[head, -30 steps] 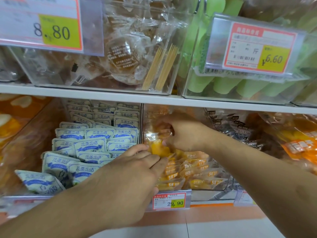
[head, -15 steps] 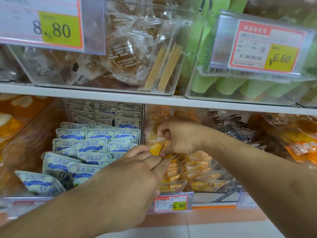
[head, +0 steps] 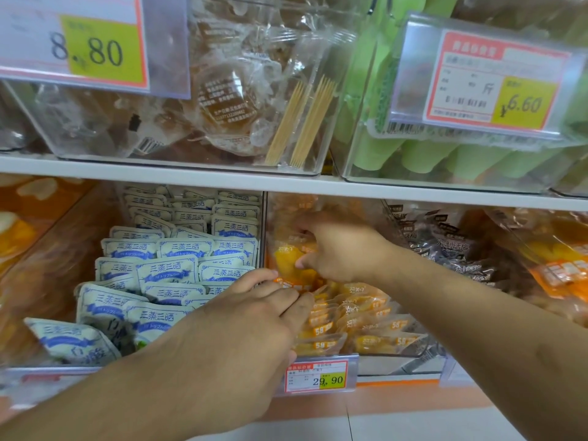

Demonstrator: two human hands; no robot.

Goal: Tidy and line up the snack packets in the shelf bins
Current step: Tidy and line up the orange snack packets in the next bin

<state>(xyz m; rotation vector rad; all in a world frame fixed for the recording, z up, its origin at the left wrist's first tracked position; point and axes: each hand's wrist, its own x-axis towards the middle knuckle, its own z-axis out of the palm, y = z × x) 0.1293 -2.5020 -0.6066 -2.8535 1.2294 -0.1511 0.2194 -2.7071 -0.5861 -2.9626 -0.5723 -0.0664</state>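
Fingers of the right hand [head: 337, 246] pinch an orange snack packet [head: 291, 261] upright in the middle bin [head: 410, 356]; the left hand [head: 254, 316], fingers together, seemingly touches its lower edge.

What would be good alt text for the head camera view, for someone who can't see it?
Two hands reach into a clear shelf bin of orange snack packets: the right hand pinches one packet upright while the left hand rests on the rows in front. White and blue packets fill the bin to the left.
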